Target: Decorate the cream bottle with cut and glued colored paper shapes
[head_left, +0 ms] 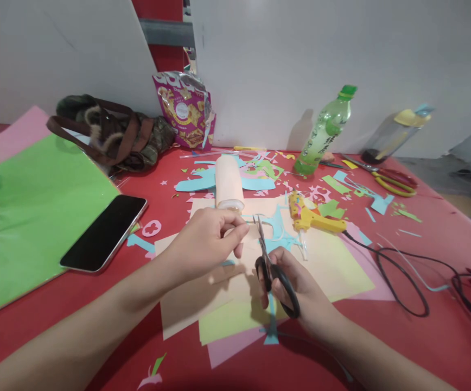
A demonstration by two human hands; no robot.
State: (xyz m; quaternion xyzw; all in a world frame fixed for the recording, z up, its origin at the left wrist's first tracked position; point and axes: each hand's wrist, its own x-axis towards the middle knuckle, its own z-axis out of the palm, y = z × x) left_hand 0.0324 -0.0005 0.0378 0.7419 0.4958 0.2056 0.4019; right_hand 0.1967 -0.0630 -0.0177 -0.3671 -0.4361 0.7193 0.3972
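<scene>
My left hand (207, 239) is closed on the near end of a rolled cream paper tube (229, 182) that lies over the table, pointing away from me. My right hand (296, 288) grips black-handled scissors (274, 271), the blades pointing up toward the tube's near end and slightly apart. Under both hands lie overlapping cream, yellow and pink paper sheets (333, 266) with light blue cut scraps on them.
A yellow glue gun (311, 215) with a black cord (402, 277) lies right of the tube. A phone (105, 231) rests on green paper (27, 217) at left. A bag (109, 133), snack packet (186, 111), green bottle (325, 130), red-yellow scissors (390, 179) and several paper scraps sit farther back.
</scene>
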